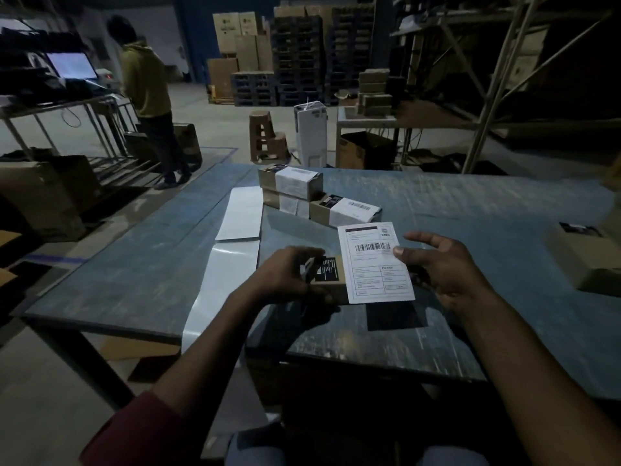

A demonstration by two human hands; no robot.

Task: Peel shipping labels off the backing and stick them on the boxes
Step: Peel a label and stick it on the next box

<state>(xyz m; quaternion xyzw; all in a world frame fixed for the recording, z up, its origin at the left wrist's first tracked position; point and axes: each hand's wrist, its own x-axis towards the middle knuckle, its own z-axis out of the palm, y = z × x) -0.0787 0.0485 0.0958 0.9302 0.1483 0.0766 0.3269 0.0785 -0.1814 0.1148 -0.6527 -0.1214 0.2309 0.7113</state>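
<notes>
Label, a thin white sheet printed with a barcode and ruled address boxes, is held above the blue table, its right edge pinched by the thumb of the right hand while the other fingers are spread loosely. It is judged to be light, limp and sticky on its back, best handled by an edge or corner so that it is not creased or stuck to itself. Just left of the label, and partly covered by it, a small brown box with a black printed patch is gripped by the left hand, fingers curled round its end. The box is judged light and stiff. Beyond the label, three already labelled boxes are seen stacked; to its left, empty backing sheets lie flat.
</notes>
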